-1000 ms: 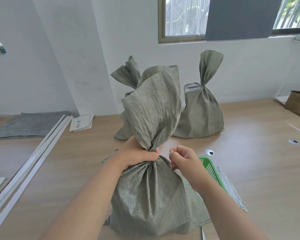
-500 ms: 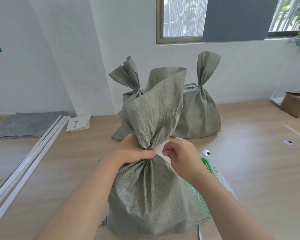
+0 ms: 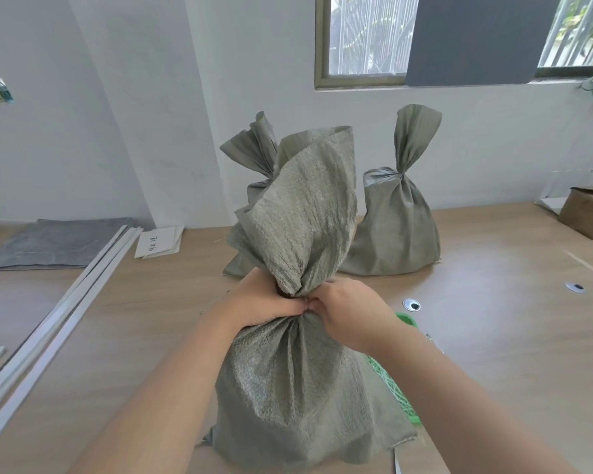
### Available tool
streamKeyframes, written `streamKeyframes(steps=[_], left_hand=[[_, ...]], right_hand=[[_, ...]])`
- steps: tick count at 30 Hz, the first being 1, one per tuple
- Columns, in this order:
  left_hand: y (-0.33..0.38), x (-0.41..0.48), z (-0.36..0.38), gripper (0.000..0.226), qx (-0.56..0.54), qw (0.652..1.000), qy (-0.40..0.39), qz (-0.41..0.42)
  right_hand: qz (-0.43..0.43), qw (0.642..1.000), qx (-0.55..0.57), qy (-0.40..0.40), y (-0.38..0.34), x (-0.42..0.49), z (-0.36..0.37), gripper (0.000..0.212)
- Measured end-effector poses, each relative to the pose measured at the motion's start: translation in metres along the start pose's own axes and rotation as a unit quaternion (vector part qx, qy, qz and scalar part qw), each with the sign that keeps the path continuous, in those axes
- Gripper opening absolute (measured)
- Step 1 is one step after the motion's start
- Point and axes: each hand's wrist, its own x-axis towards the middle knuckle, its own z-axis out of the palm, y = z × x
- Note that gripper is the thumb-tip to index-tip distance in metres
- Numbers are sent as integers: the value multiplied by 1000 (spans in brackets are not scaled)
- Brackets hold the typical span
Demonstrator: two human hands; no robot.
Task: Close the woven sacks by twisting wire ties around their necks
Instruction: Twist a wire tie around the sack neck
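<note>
Since the earlier frames, the right hand (image 3: pixel 350 311) has closed the gap to the neck of the near sack (image 3: pixel 298 388) and now touches the left hand (image 3: pixel 262 299) there.

Left grip: wrapped tight round the gathered neck, holding the twist. Right grip: fingers curled in against the neck. Whether they pinch a wire tie or only cloth is hidden, though a small glint shows where the hands meet.

The near sack stands upright on the surface (image 3: pixel 493 330), directly in front of the person. A green basket (image 3: pixel 396 388) lies just beside it on the right. A tied sack (image 3: pixel 397 234) and a second tied sack (image 3: pixel 250 155) stand behind it, near the wall.

Handling, as judged: the woven cloth is soft, light and somewhat slick, and the gathered pleats will likely spring open if released. Take hold at the narrowest point of the neck, just above the filled body. Keep the left grip fixed while the right works the tie.
</note>
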Motion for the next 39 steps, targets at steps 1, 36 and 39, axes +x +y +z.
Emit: streamKeyframes(steps=[1, 36, 39], left_hand=[[0, 0, -1, 25, 4, 1000, -1, 2], [-20, 14, 0, 44, -39, 999, -22, -2], [-18, 18, 2, 61, -30, 999, -18, -1]], right_hand=[[-11, 1000, -23, -6, -1, 2, -1, 29], [191, 924, 288, 162, 29, -41, 33, 53], [235, 887, 353, 182, 23, -56, 44, 61]])
